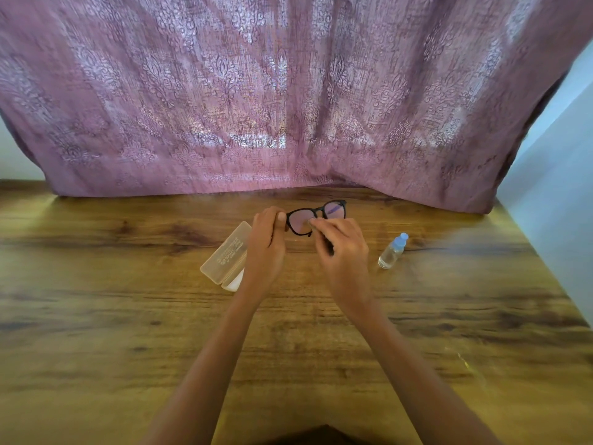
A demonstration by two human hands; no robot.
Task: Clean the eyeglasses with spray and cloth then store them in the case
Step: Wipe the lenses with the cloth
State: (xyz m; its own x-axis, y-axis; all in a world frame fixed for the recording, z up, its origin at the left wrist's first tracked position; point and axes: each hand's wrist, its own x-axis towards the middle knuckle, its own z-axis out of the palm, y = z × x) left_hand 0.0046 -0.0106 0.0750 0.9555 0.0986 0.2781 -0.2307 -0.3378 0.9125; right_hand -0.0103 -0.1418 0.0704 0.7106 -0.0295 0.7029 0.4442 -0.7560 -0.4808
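Black-framed eyeglasses (333, 209) are held up above the wooden table (128, 316), lenses facing me. My left hand (266, 242) pinches the frame's left edge. My right hand (343, 248) has its fingertips pressed on the left lens with a small greyish cloth (310, 222) barely showing under them; a dark temple arm pokes out below this hand. A translucent glasses case (224, 256) lies on the table left of my left hand, partly hidden by my wrist. A small clear spray bottle (393, 251) with a blue cap stands to the right of my right hand.
A pink patterned curtain (288, 91) hangs behind the table's far edge. A pale wall (558, 187) borders the table on the right. A white piece (233, 282) shows at the case's near end.
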